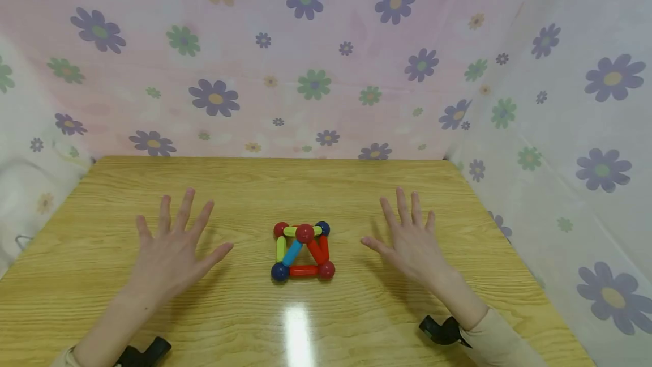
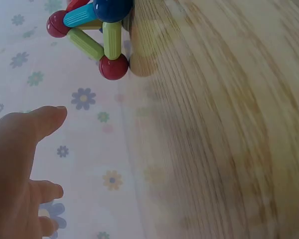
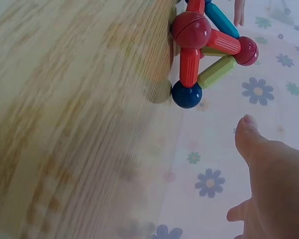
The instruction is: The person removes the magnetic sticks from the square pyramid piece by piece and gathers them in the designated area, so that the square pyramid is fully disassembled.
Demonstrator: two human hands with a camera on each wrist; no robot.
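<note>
Two spread hands (image 1: 170,251) (image 1: 414,245) flank a multicoloured pyramid (image 1: 304,234).

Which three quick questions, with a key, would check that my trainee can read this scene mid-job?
1. True or false: the left hand and right hand both touch the model.

2. Which colour of rod joins the top ball to the front navy ball?
A) red
B) blue
C) yellow-green

3. How many red balls does the model have?

Key:
1. False; both hands are apart from it, fingers spread.
2. B; the blue rod links them.
3. Three: one on top, two at base corners.
</note>
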